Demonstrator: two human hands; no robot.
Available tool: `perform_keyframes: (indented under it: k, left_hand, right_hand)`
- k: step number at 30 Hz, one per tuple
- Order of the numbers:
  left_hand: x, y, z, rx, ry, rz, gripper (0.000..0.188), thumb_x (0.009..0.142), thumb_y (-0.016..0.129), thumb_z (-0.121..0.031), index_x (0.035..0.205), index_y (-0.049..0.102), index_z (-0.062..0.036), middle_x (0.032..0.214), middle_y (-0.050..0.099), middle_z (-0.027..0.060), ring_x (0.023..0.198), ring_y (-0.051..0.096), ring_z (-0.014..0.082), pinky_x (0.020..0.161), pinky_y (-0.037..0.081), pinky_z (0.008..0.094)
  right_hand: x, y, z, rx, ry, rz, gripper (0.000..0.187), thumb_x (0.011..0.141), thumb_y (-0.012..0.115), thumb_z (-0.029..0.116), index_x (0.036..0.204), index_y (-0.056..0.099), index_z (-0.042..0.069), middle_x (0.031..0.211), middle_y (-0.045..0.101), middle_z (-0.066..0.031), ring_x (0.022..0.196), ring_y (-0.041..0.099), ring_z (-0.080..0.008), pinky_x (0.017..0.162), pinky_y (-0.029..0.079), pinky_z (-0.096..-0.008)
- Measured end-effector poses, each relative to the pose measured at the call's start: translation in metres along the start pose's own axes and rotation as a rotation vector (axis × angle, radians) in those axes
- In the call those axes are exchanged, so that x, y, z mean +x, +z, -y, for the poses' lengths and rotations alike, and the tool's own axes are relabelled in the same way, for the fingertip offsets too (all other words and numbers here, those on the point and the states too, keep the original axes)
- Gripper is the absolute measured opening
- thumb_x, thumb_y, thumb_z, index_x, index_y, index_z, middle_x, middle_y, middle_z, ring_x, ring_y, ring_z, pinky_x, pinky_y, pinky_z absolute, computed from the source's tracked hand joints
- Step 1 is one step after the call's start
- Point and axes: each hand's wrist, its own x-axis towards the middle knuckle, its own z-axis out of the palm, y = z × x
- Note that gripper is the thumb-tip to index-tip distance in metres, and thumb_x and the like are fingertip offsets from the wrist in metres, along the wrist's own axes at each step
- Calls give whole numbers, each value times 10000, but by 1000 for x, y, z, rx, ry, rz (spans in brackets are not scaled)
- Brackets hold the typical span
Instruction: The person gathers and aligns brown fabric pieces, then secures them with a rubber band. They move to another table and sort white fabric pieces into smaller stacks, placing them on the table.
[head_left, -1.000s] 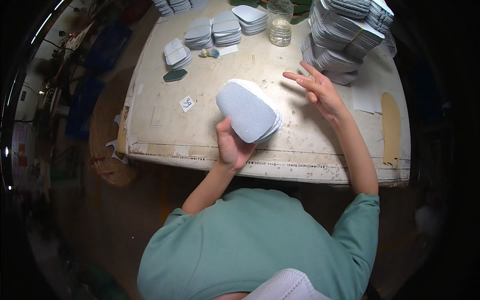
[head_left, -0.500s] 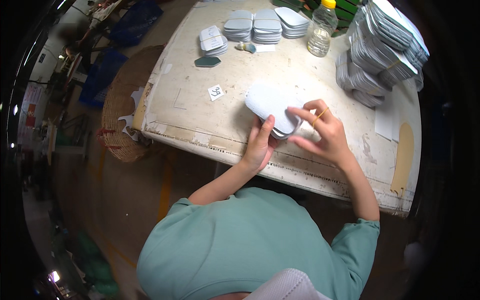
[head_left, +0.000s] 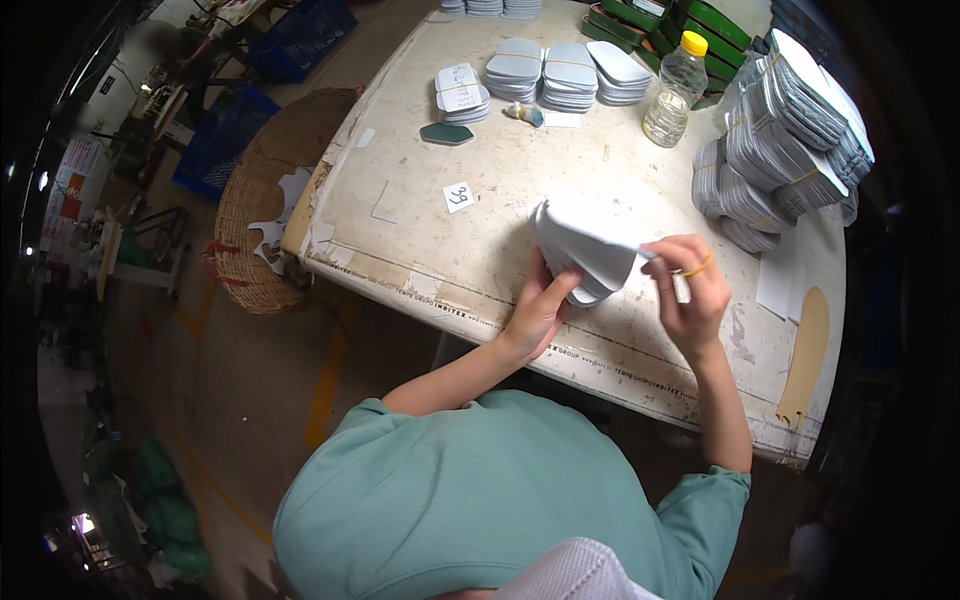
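the left hand point(head_left: 538, 314) is curled in a grip, the right hand point(head_left: 697, 292) pinching near it.

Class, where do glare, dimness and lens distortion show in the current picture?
Head view: glare bleaches the worn off-white tabletop beyond the handheld stack of thin, rounded white sheets; head view, left: the round brown wicker basket sits in dimmer light; head view, right: fisheye distortion bows the tabletop's edge.

The held sheets point(head_left: 588, 252) look smooth and matt, the shirt point(head_left: 465, 480) at six o'clock matt cloth, the ten-o'clock basket point(head_left: 245, 205) rough wicker.
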Motion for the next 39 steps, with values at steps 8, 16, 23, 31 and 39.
perform_keyframes:
  k: [8, 16, 23, 31, 39]
  left_hand:
    - [-1, -10, 6, -81, -60, -76, 663, 909, 608, -140, 1464, 246, -136, 1403, 365, 21, 1289, 374, 155, 1087, 326, 335]
    - [-3, -1, -1, 20, -7, -58, 532, 893, 595, -189, 1365, 386, -58, 1315, 474, 57, 1216, 482, 179, 1052, 409, 359]
    - [-1, -5, 1, 6, -23, -84, 500, 905, 601, -215, 1341, 416, -55, 1313, 493, 66, 1221, 487, 180, 1068, 397, 353]
    - [-4, -10, 6, 27, -10, -93, 458, 966, 552, -272, 1355, 413, -74, 1318, 502, 42, 1221, 491, 176, 1057, 406, 360]
    - [-7, -16, 12, -13, 43, 30, 433, 958, 549, -79, 1363, 393, -80, 1347, 467, 47, 1197, 499, 164, 1030, 424, 333]
  right_hand:
    - [-4, -15, -22, 805, 765, 29, 202, 977, 535, 146, 1052, 604, -29, 795, 619, -37, 665, 588, -82, 625, 461, -210]
    - [-9, -8, -35, 685, 899, 91, 179, 933, 616, 162, 1036, 633, 17, 785, 608, 10, 661, 540, -40, 617, 422, -184]
    - [-6, -18, -69, -173, 277, 77, 120, 823, 682, 52, 934, 726, 59, 899, 618, -55, 698, 634, -140, 677, 534, -270]
    - [-4, -22, -24, 195, 160, 397, 451, 730, 755, 100, 1169, 656, 75, 941, 580, -75, 757, 581, -183, 640, 497, -310]
    - [-8, 2, 7, -77, -218, 245, 619, 572, 748, 55, 1168, 612, 148, 1105, 565, -48, 847, 607, -209, 725, 521, -334]
